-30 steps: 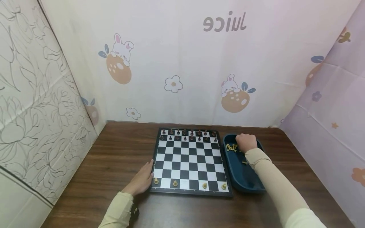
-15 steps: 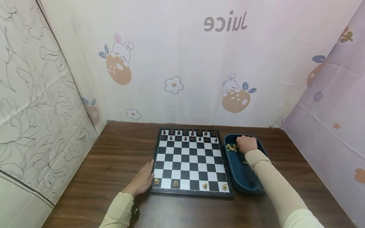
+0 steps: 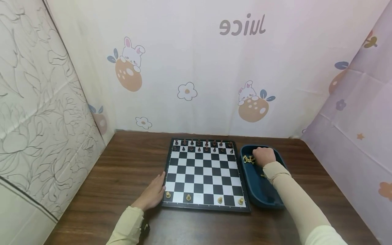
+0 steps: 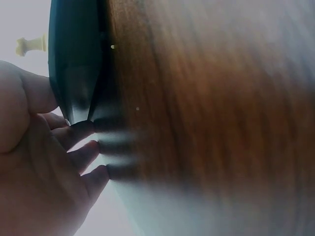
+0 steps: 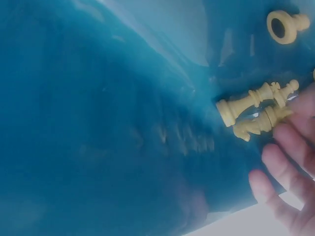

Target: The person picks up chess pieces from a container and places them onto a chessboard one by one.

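My left hand (image 3: 152, 191) rests along the left edge of a black-and-white chessboard (image 3: 202, 170). In the left wrist view its fingertips touch the board's dark side near the table. My right hand (image 3: 264, 156) reaches into a dark blue tray (image 3: 256, 195) right of the board. Cream chess pieces lie there, among them a tall piece (image 5: 241, 105) and a knight (image 5: 261, 123). The right fingers, relaxed and spread, are at these pieces; the thumb is hidden. On the board's near row stand cream pawn-like pieces (image 3: 188, 197), spaced apart.
Two rows of dark chess pieces (image 3: 199, 145) fill the board's far side. A single cream piece (image 5: 283, 28) lies apart in the tray. The brown wooden table (image 3: 128, 163) ends at a printed curtain (image 3: 186, 112) behind, with panels at left and right.
Both hands stay almost in place; the right hand remains inside the tray. The view shifts slightly, and the pieces on the board stand as before.
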### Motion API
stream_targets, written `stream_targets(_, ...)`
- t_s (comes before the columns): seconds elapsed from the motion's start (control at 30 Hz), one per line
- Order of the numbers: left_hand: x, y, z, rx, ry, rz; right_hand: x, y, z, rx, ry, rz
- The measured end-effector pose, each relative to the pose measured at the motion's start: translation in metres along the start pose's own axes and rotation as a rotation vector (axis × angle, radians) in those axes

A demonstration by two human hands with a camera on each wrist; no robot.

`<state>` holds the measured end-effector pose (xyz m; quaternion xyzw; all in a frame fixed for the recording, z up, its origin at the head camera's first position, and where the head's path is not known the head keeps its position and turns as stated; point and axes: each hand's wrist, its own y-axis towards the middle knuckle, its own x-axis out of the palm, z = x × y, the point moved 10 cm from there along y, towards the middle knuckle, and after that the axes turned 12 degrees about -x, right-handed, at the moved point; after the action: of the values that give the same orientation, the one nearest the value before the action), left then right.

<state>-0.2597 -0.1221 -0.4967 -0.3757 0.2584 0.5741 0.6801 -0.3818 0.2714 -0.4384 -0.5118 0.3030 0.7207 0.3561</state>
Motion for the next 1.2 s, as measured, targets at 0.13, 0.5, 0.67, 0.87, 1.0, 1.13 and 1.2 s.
stream_targets(0.13, -0.001, 0.0, 0.001, 0.001, 0.007, 0.001, -0.002, 0.0, 0.0, -0.015, -0.012, -0.012)
stream_targets(0.5, -0.002, -0.001, 0.0, -0.002, 0.013, -0.002, -0.002, -0.002, -0.003, -0.036, -0.008, 0.0)
stream_targets(0.67, -0.004, -0.001, 0.001, 0.005, 0.009, -0.002, -0.002, 0.001, -0.004, -0.046, -0.017, -0.005)
stream_targets(0.87, -0.004, -0.001, 0.002, 0.013, 0.004, -0.004, -0.008, 0.001, 0.001, -0.028, 0.003, -0.021)
stream_targets(1.0, -0.003, -0.001, 0.001, 0.0, -0.001, -0.013, -0.012, -0.001, 0.006, -0.013, 0.046, 0.002)
stream_targets(1.13, -0.003, 0.0, 0.001, -0.005, 0.001, -0.015, -0.015, -0.006, 0.012, 0.045, 0.144, -0.013)
stream_targets(1.2, -0.003, 0.0, 0.0, -0.005, 0.003, -0.013, -0.011, -0.009, 0.017, 0.083, 0.207, -0.035)
